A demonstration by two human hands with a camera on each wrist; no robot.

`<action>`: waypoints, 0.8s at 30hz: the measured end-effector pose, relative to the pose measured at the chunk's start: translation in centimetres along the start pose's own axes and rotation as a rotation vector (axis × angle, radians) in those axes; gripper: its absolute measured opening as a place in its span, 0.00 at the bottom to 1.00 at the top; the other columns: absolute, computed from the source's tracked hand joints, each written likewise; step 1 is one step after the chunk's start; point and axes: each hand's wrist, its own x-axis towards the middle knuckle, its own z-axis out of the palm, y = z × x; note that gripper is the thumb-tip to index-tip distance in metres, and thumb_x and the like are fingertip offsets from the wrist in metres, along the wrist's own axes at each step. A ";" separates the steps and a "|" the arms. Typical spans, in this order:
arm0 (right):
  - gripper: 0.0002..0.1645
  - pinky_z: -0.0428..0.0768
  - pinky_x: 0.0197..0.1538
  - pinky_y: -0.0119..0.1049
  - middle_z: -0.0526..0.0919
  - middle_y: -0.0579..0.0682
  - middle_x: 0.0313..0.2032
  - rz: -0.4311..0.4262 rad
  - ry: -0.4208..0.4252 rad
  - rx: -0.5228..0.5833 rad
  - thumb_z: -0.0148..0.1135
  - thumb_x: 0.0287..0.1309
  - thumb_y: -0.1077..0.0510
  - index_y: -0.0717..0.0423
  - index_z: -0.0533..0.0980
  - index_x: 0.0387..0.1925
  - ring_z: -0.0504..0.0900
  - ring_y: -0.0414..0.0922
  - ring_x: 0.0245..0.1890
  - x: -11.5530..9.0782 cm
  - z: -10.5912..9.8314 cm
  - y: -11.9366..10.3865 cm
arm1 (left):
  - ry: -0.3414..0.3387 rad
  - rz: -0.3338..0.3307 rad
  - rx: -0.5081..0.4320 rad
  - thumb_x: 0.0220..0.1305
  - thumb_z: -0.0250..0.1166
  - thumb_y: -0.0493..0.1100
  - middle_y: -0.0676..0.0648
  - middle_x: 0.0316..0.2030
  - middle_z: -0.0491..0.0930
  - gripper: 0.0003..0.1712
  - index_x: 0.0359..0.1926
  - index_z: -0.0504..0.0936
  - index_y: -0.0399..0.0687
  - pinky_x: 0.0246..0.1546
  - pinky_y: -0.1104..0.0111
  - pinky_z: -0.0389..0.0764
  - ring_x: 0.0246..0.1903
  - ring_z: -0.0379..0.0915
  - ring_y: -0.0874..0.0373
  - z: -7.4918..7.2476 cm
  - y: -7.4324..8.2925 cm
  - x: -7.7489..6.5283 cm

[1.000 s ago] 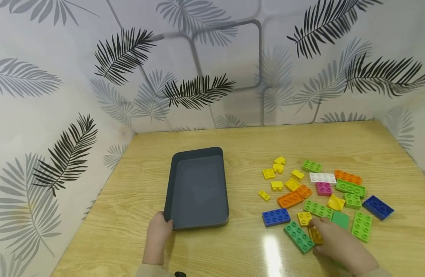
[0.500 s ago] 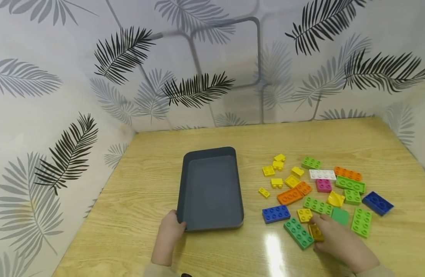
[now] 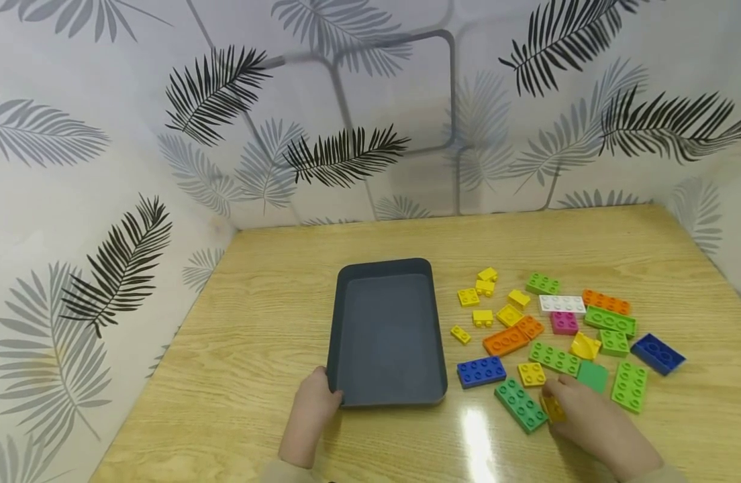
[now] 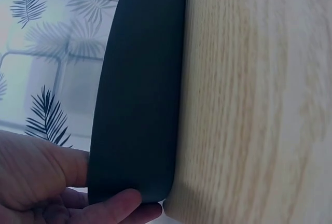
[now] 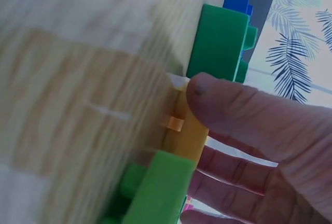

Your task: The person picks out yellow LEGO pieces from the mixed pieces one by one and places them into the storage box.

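Observation:
My left hand [image 3: 317, 400] grips the near-left corner of a dark grey tray [image 3: 390, 335] that has nothing in it. In the left wrist view, my thumb and fingers hold the corner of the tray wall [image 4: 137, 94]. At the right, my right hand [image 3: 597, 422] pinches an amber-yellow building brick [image 3: 553, 408], partly hidden by the fingers. In the right wrist view, the thumb lies against this yellow brick [image 5: 189, 136], with the other fingers behind it. A dark green brick [image 3: 521, 405] and a small yellow brick [image 3: 531, 374] sit close by.
Several loose bricks are spread over the right of the wooden table [image 3: 274, 282], among them a blue brick [image 3: 482, 371] near the tray, an orange one [image 3: 506, 341], a white one [image 3: 562, 304] and a dark blue one [image 3: 658, 353]. Patterned cloth [image 3: 346, 194] surrounds the table's back and sides.
My left hand has slid the tray to the right, nearer the bricks. The right hand has stayed almost in place at the yellow brick.

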 end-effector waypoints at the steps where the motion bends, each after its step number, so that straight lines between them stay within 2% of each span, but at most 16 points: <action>1: 0.25 0.80 0.41 0.49 0.78 0.52 0.39 0.003 -0.004 0.002 0.70 0.33 0.55 0.56 0.75 0.39 0.77 0.48 0.38 0.1 0.0 0.0 | -0.002 -0.002 -0.002 0.51 0.59 0.35 0.23 0.47 0.72 0.28 0.52 0.63 0.21 0.45 0.51 0.78 0.47 0.71 0.34 0.1 0.0 0.0; 10: 0.31 0.80 0.40 0.48 0.79 0.54 0.37 0.002 -0.022 0.056 0.69 0.34 0.56 0.62 0.72 0.45 0.77 0.48 0.36 0.7 -0.8 -0.1 | -0.002 -0.001 -0.025 0.54 0.57 0.35 0.23 0.47 0.71 0.28 0.53 0.62 0.21 0.43 0.52 0.79 0.46 0.71 0.34 0.3 -0.3 0.1; 15: 0.28 0.80 0.40 0.48 0.79 0.54 0.37 0.008 -0.011 0.013 0.66 0.40 0.51 0.62 0.73 0.43 0.77 0.47 0.35 1.3 -2.3 -0.8 | 0.010 0.003 -0.029 0.54 0.57 0.35 0.24 0.46 0.72 0.27 0.52 0.63 0.21 0.43 0.52 0.80 0.46 0.72 0.35 0.2 -0.1 0.2; 18: 0.27 0.80 0.37 0.46 0.78 0.53 0.35 -0.015 0.029 -0.014 0.66 0.40 0.49 0.61 0.73 0.42 0.76 0.45 0.32 1.6 -3.0 -1.5 | 0.017 0.016 -0.023 0.54 0.56 0.35 0.23 0.45 0.73 0.27 0.52 0.62 0.20 0.41 0.53 0.80 0.44 0.73 0.34 0.2 -0.1 0.3; 24: 0.24 0.80 0.33 0.41 0.77 0.53 0.33 -0.102 0.124 -0.056 0.68 0.38 0.55 0.63 0.74 0.39 0.74 0.42 0.29 2.5 -4.8 -3.6 | 0.026 0.014 -0.034 0.54 0.56 0.34 0.24 0.43 0.74 0.26 0.51 0.63 0.20 0.40 0.52 0.80 0.43 0.74 0.35 0.5 -0.2 0.3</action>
